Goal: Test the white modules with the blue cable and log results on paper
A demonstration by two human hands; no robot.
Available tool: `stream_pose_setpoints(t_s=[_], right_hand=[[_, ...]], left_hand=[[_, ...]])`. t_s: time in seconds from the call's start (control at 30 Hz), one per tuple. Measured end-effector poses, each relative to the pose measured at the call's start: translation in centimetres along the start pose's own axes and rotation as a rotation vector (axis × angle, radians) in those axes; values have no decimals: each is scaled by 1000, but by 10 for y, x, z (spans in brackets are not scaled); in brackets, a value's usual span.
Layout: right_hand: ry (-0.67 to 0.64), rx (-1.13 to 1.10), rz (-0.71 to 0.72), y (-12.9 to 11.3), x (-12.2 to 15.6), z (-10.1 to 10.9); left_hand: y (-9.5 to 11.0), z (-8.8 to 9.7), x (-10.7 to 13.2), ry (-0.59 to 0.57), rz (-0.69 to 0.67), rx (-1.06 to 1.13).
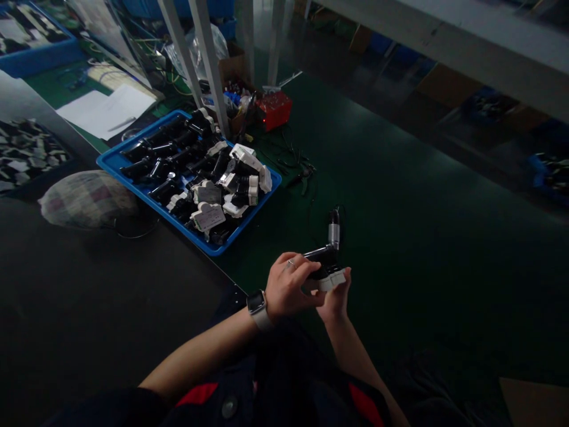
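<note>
Both my hands hold one small black and white part [328, 267] with a metal cylinder standing up from it, above the green mat. My left hand [288, 287], with a ring and a wristwatch, is closed over the part's left side. My right hand [335, 299] grips it from below, fingers wrapped round the white base. A blue tray [116, 159] to the upper left holds several similar black and white parts.
A red box [273, 110] with cables stands behind the tray by white frame posts [208, 65]. White papers [106, 110] lie at the far left, and a checked cloth bundle [86, 198] rests beside the tray. The green mat [422, 237] stretches to the right.
</note>
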State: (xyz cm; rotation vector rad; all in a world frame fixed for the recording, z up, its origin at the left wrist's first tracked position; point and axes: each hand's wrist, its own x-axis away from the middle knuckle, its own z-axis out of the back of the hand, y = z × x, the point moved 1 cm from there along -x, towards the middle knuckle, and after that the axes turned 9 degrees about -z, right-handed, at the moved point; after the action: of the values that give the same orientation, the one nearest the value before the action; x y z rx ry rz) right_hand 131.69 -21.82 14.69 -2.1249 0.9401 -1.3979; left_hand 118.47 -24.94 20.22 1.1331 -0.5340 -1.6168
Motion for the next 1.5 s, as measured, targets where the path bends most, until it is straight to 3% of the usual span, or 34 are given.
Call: stream_pose_setpoints(t_s=[0.13, 0.27, 0.4, 0.53, 0.73, 0.97, 1.07, 1.17, 1.3, 1.5], right_hand=[[-92, 137, -250, -2, -19, 26], [-67, 233, -348, 3, -41, 26], [80, 335, -299, 26, -65, 13], [208, 409, -181, 52, -84, 8], [291, 597, -76, 58, -95, 10], [330, 879, 87, 35, -90, 17], [361, 963, 144, 8, -92, 25], [497, 1034, 178, -29, -106, 38], [615, 1132, 67, -63, -134, 55], [551, 1178, -87, -72, -150, 66]], left_hand=[[-41, -7, 19, -167, -149, -50], [-78, -16, 43, -281, -287, -112], [-104, -19, 63, -311, -282, -168], [-113, -16, 75, -332, -209, -286], [-117, -23, 56, -407, -42, -453], [-122, -37, 38, -605, 58, -517], [-122, -39, 38, -660, 104, -533], [-122, -39, 36, -707, 140, -538], [-121, -38, 33, -768, 173, -534], [-119, -39, 31, -796, 200, -542]])
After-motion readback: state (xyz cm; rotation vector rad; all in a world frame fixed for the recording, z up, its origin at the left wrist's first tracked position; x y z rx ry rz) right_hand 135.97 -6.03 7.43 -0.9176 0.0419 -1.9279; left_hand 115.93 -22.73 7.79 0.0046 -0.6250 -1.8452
